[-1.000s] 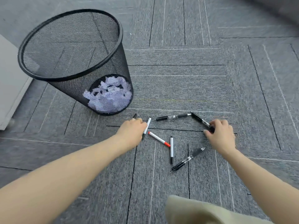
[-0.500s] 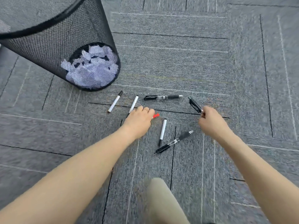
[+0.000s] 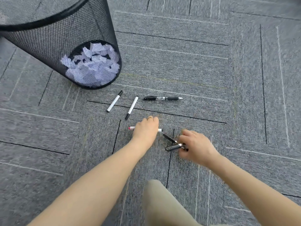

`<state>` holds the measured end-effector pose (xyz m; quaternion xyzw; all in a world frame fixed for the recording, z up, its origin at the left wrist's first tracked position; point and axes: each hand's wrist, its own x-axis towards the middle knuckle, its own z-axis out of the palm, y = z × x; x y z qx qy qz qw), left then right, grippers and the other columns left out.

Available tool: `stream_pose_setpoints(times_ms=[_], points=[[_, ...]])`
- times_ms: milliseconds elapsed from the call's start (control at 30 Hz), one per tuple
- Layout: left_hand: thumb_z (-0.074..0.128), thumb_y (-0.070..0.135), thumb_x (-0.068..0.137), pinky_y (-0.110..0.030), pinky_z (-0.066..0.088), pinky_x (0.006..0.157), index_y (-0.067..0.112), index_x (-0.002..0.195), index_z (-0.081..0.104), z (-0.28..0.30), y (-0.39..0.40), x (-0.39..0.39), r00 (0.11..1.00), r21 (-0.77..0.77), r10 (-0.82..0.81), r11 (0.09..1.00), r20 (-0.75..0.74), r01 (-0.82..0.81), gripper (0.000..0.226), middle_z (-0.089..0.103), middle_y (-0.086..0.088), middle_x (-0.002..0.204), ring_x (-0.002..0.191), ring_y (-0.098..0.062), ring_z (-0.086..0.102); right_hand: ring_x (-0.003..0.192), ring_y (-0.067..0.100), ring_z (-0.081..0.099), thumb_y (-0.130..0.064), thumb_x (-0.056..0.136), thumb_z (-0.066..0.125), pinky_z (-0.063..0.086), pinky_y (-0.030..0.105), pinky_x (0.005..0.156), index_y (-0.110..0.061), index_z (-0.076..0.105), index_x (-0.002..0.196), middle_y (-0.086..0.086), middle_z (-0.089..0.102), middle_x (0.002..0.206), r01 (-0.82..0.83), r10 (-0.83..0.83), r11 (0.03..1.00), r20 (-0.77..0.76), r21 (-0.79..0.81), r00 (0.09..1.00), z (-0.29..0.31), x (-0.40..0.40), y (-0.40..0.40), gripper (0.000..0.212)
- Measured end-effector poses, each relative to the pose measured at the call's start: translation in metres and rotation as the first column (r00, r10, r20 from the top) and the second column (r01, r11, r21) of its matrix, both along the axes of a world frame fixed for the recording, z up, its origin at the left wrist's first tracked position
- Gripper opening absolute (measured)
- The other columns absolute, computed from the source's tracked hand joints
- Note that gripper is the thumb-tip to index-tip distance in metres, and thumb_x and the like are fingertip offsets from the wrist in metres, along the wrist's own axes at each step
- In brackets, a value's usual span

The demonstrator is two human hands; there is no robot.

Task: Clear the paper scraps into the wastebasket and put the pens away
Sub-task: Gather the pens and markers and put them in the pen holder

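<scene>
Both hands gather pens off the grey carpet.
Left hand [image 3: 145, 132] now grips the red-capped white marker [image 3: 132, 128]; right hand [image 3: 196, 146] has added a second black pen [image 3: 172, 147].

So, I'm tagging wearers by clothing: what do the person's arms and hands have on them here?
Both forearms are bare, with no sleeves in view. The left hand wears a thin gold-coloured ring on one finger. The right hand shows no ring, watch or glove, though it is motion-blurred. Neither wrist carries a band.
</scene>
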<state>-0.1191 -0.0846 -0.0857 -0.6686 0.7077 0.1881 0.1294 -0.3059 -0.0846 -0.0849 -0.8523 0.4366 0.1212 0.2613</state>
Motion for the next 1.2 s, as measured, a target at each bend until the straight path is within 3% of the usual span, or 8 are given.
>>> stream_pose_setpoints(times_ms=[200, 300, 467, 667, 800, 967, 1033, 1200], points=[[0.046, 0.018, 0.096, -0.023, 0.035, 0.037, 0.012, 0.12, 0.035, 0.005, -0.017, 0.051, 0.941, -0.089, 0.313, 0.941, -0.127, -0.325, 0.028, 0.052, -0.001, 0.078, 0.051, -0.013, 0.048, 0.067, 0.012, 0.051, -0.02, 0.096, 0.043, 0.052, 0.029, 0.068, -0.011, 0.054, 0.091, -0.001, 0.05, 0.095, 0.313, -0.317, 0.948, 0.201, 0.052, 0.927, 0.014, 0.016, -0.043, 0.015], [0.055, 0.03, 0.091, -0.032, 0.052, 0.052, 0.008, 0.124, 0.039, 0.005, -0.037, 0.064, 0.908, -0.05, 0.415, 0.907, -0.053, -0.418, 0.043, 0.057, -0.009, 0.104, 0.07, -0.021, 0.062, 0.085, 0.021, 0.058, -0.019, 0.098, 0.039, 0.054, 0.039, 0.08, -0.01, 0.055, 0.114, 0.004, 0.052, 0.11, 0.275, -0.256, 0.957, 0.182, -0.087, 0.949, 0.02, 0.05, -0.079, 0.024], [0.054, 0.029, 0.091, -0.032, 0.045, 0.061, 0.008, 0.116, 0.052, 0.004, -0.04, 0.062, 0.909, 0.003, 0.415, 0.91, 0.032, -0.415, 0.032, 0.05, -0.01, 0.122, 0.079, -0.023, 0.06, 0.084, 0.027, 0.063, -0.017, 0.097, 0.04, 0.056, 0.041, 0.074, -0.015, 0.055, 0.121, 0.01, 0.055, 0.109, 0.121, -0.133, 0.972, -0.048, -0.202, 0.99, 0.014, 0.09, -0.105, 0.028], [0.049, 0.028, 0.095, -0.03, 0.04, 0.049, 0.01, 0.117, 0.039, 0.004, -0.043, 0.119, 0.885, -0.133, 0.466, 0.877, 0.008, -0.461, 0.03, 0.062, -0.006, 0.092, 0.069, -0.023, 0.059, 0.086, 0.02, 0.059, -0.013, 0.093, 0.051, 0.048, 0.032, 0.083, -0.01, 0.056, 0.112, 0.007, 0.06, 0.103, -0.05, 0.007, 0.972, -0.186, -0.231, 0.983, 0.009, 0.096, -0.111, 0.02], [0.047, 0.029, 0.095, -0.033, 0.047, 0.061, 0.009, 0.121, 0.041, -0.002, -0.043, 0.127, 0.859, -0.019, 0.511, 0.859, -0.007, -0.511, 0.033, 0.064, -0.007, 0.094, 0.078, -0.028, 0.064, 0.077, 0.021, 0.064, -0.036, 0.085, 0.057, 0.054, 0.032, 0.073, -0.013, 0.059, 0.09, 0.002, 0.063, 0.084, 0.13, -0.13, 0.991, -0.273, -0.019, 0.953, 0.009, 0.106, -0.095, 0.024], [0.048, 0.032, 0.091, -0.031, 0.042, 0.07, 0.011, 0.109, 0.053, -0.001, -0.046, 0.125, 0.821, 0.187, 0.569, 0.813, -0.052, -0.552, 0.028, 0.061, -0.008, 0.097, 0.087, -0.027, 0.06, 0.051, 0.014, 0.044, -0.025, 0.088, 0.043, 0.035, 0.021, 0.048, -0.015, 0.044, 0.066, -0.002, 0.048, 0.059, 0.506, -0.497, 0.786, -0.125, 0.355, 0.859, 0.005, 0.112, -0.07, 0.025], [0.041, 0.027, 0.094, -0.027, 0.044, 0.061, 0.006, 0.107, 0.052, 0.005, -0.045, 0.127, 0.716, 0.335, 0.661, 0.742, -0.224, -0.581, 0.026, 0.056, -0.007, 0.085, 0.074, -0.022, 0.056, 0.05, 0.013, 0.045, -0.012, 0.087, 0.045, 0.038, 0.025, 0.051, -0.011, 0.048, 0.064, 0.002, 0.05, 0.059, 0.572, -0.65, 0.627, -0.05, 0.529, 0.758, 0.013, 0.116, -0.066, 0.023], [0.036, 0.011, 0.098, -0.022, 0.052, 0.053, 0.01, 0.112, 0.04, 0.058, -0.032, 0.13, -0.001, 0.721, 0.836, 0.471, -0.548, -0.508, 0.014, 0.055, -0.008, 0.078, 0.06, -0.015, 0.056, 0.045, 0.009, 0.037, -0.003, 0.087, 0.054, 0.036, 0.018, 0.043, 0.004, 0.063, 0.09, 0.0, 0.046, 0.054, 0.633, -0.893, 0.265, -0.062, 0.727, 0.446, 0.1, 0.126, -0.052, 0.012]])
